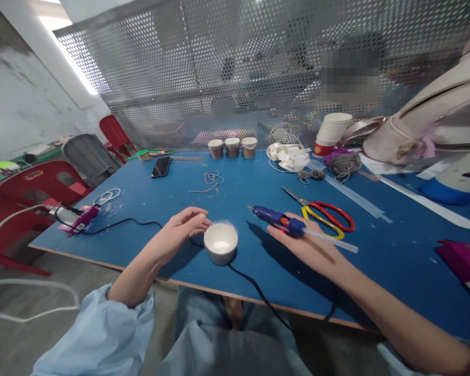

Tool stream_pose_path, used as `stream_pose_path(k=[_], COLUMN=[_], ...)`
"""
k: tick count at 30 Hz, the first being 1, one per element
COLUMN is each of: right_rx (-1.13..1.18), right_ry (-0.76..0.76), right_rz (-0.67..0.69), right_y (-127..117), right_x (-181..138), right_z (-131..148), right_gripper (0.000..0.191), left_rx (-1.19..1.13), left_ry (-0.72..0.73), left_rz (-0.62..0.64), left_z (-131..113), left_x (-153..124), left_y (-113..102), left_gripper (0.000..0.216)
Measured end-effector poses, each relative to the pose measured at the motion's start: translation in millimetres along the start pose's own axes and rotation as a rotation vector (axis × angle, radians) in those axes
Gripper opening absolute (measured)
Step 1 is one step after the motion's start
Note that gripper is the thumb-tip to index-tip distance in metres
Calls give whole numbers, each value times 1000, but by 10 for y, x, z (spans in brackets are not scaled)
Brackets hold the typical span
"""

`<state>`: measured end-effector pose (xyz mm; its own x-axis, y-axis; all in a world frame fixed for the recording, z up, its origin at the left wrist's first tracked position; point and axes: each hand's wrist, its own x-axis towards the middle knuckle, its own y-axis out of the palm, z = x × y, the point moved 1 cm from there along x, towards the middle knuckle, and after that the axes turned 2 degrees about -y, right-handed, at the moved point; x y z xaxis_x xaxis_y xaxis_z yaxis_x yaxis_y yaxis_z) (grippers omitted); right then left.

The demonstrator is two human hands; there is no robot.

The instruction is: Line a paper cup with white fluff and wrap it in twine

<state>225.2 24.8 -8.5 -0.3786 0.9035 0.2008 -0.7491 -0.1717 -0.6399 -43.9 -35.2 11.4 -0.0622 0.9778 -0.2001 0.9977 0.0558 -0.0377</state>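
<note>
Three darker cups (232, 148) by the table's (245, 185) far edge look finished to me; the pale cup (221, 254) near the front edge seems unfinished, my left hand (182, 225) empty, loosely curled beside it, my right hand (315, 251) gripping the glue gun (296, 226).

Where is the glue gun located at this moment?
In the head view, the glue gun is right of centre, held in the right hand over the blue table, between the cup by the left hand and the scissors.

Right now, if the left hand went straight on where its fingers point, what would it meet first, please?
Probably the small, round, whitish cup beside the left hand, though depth is unclear and the hand might clear it.
</note>
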Motion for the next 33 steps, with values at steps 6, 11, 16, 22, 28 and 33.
stream_pose_path(k=[6,11,16,22,28,33], right_rx=[-8,-121,-204,-328,-254,-213], right_ry=[112,38,11,-8,-565,-829], right_rz=[34,-30,-62,-178,-134,70], right_y=[97,181,146,-132,-133,167], right_x=[309,525,484,53,-206,98], right_z=[-244,-349,-387,-271,388,651], right_gripper=[29,28,28,28,16,28], left_rx=[66,342,354,234,154,144], left_ry=[83,128,224,226,170,208], left_rz=[5,-16,-2,86,213,288], left_z=[194,328,307,176,227,291], left_x=[-160,-199,-107,92,317,346], left_y=[20,215,269,120,161,206], left_gripper=[57,97,87,88,91,91])
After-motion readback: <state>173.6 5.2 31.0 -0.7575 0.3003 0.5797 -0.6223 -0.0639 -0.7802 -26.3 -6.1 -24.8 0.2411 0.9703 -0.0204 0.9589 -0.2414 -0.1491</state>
